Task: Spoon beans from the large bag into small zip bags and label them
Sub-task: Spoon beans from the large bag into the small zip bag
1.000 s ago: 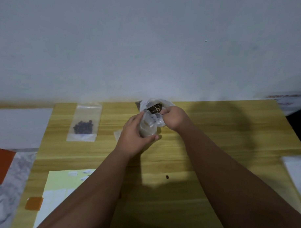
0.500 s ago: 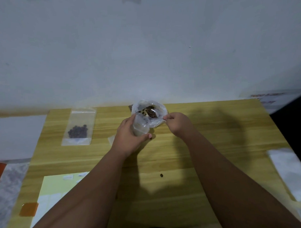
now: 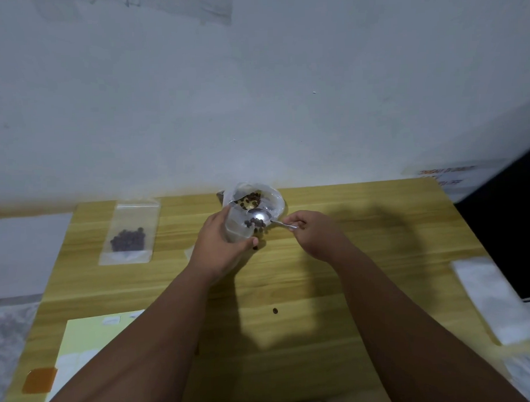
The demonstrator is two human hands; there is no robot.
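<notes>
My left hand (image 3: 221,246) grips a small clear zip bag (image 3: 237,229), held upright with its mouth open. My right hand (image 3: 311,232) pinches the handle of a metal spoon (image 3: 259,216), whose tilted bowl tips dark beans into that bag. One bean (image 3: 255,247) falls just beside my left thumb. Behind the spoon stands the large clear bag (image 3: 269,200), open, with beans inside. A filled small zip bag (image 3: 128,235) lies flat at the table's back left.
A single stray bean (image 3: 275,311) lies on the wooden table (image 3: 365,257) between my forearms. A pale yellow label sheet (image 3: 82,342) sits at front left, with an orange tag (image 3: 39,380) beside it. White plastic bags (image 3: 495,298) lie at the right edge.
The spoon has come up out of the large bag with beans and now tips them into the small bag my left hand holds. The camera has tilted upward.
</notes>
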